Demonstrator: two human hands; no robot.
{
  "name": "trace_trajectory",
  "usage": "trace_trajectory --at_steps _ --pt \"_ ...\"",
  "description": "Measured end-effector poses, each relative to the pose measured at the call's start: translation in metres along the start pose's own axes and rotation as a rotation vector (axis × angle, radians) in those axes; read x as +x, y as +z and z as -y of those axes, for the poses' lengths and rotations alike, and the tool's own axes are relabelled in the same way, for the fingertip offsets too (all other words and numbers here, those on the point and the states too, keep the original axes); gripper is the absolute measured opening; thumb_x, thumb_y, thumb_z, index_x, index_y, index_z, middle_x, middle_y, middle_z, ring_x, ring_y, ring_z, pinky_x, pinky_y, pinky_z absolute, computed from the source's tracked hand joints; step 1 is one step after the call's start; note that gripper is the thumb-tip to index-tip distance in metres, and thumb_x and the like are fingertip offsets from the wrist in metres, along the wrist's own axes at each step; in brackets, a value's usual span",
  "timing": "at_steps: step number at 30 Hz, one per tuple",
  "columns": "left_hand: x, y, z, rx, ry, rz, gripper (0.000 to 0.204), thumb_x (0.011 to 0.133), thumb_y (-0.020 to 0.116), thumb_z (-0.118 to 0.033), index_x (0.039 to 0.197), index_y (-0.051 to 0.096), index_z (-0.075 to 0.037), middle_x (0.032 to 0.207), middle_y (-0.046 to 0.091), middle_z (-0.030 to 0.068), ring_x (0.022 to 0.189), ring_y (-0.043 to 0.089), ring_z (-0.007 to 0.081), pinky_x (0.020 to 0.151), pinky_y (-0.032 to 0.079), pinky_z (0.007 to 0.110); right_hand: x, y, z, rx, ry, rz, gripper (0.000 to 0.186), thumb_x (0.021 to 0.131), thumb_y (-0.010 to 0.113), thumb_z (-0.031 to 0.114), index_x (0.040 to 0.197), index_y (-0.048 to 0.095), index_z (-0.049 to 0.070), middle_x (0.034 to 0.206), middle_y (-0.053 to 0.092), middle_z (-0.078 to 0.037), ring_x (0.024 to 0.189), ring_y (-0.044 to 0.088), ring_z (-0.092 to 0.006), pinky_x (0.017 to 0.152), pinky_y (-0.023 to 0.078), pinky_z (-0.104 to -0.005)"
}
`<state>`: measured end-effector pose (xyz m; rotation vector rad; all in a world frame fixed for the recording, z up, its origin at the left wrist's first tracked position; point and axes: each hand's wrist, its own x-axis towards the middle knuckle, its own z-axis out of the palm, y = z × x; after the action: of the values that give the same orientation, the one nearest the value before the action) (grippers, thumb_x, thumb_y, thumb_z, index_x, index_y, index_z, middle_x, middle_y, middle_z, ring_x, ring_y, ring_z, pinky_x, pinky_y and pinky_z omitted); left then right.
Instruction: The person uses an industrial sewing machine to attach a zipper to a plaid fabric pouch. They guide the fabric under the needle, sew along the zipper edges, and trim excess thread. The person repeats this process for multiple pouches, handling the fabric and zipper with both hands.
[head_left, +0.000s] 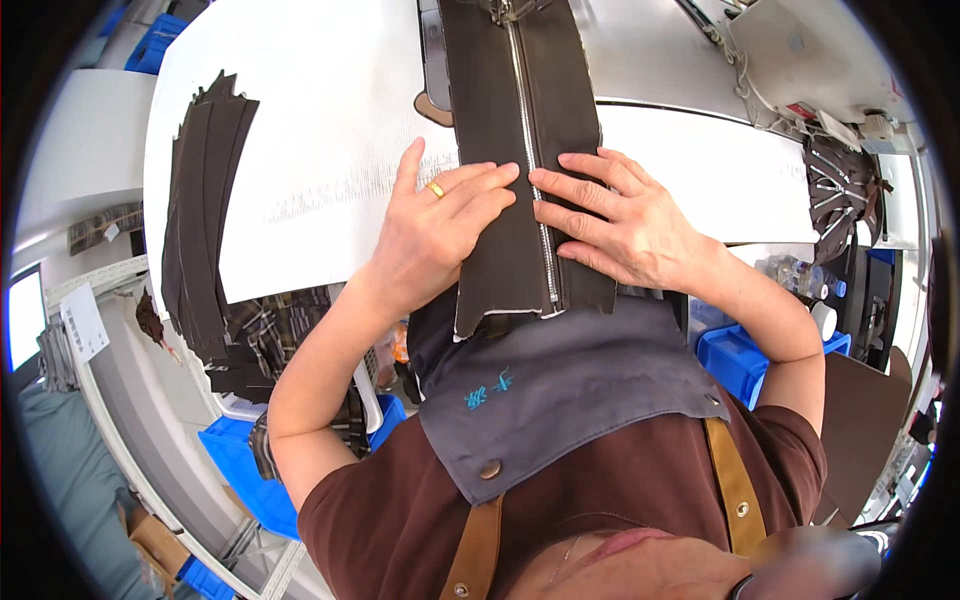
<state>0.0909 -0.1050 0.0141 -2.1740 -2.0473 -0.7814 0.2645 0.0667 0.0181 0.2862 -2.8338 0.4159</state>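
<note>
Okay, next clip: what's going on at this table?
A person at a white sewing table presses both hands flat on a long dark brown fabric panel with a silver zipper down its middle. The left hand, wearing a gold ring, lies left of the zipper; the right hand lies right of it, fingers spread. A stack of dark brown fabric strips lies at the table's left edge.
</note>
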Motion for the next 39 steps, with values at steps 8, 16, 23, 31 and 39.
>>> trace_trajectory --at_steps 8,16,23,31,39 --pt "0.005 -0.012 0.023 0.005 0.08 0.208 0.026 0.083 0.058 -0.012 0.11 0.061 -0.009 0.123 0.059 0.0 0.109 0.058 0.0187 0.109 0.016 0.054 -0.001 -0.002 0.002 0.011 0.033 0.054 0.054 0.074 0.071 0.025 0.125 0.055 0.018 0.137 0.045 -0.004 0.119 0.046 -0.0288 0.097 0.04 -0.0469" --pt "0.068 0.009 0.083 0.083 -0.102 0.026 0.039 0.079 0.067 -0.037 0.111 0.061 -0.014 0.124 0.058 -0.0036 0.11 0.054 0.0205 0.107 0.016 0.059 0.006 -0.009 0.004 0.043 0.022 0.064 0.045 0.076 0.07 0.026 0.118 0.058 0.014 0.126 0.05 -0.007 0.116 0.046 -0.0268 0.096 0.039 -0.0442" --pt "0.075 0.006 0.087 0.047 -0.09 0.044 0.036 0.078 0.067 -0.04 0.102 0.065 -0.013 0.12 0.059 -0.0028 0.111 0.053 0.0229 0.106 0.017 0.06 0.007 -0.004 -0.002 0.07 0.006 0.041 0.045 0.075 0.071 0.027 0.116 0.06 0.015 0.122 0.052 -0.006 0.112 0.048 -0.0244 0.092 0.041 -0.041" --pt "0.072 0.012 0.085 0.139 -0.062 0.016 0.03 0.082 0.065 -0.032 0.107 0.067 -0.016 0.117 0.062 -0.0057 0.102 0.057 0.0171 0.107 0.017 0.056 0.011 -0.002 -0.009 0.077 0.006 0.016 0.045 0.074 0.071 0.027 0.116 0.06 0.014 0.121 0.052 -0.005 0.111 0.048 -0.0246 0.092 0.041 -0.0407" --pt "0.068 0.023 0.069 0.203 -0.074 -0.077 0.036 0.084 0.063 -0.031 0.114 0.063 -0.011 0.126 0.057 0.0008 0.11 0.054 0.0196 0.102 0.027 0.057 0.019 -0.006 -0.021 0.024 0.007 0.033 0.046 0.075 0.07 0.03 0.117 0.059 0.014 0.122 0.051 -0.008 0.112 0.049 -0.0265 0.093 0.041 -0.0431"
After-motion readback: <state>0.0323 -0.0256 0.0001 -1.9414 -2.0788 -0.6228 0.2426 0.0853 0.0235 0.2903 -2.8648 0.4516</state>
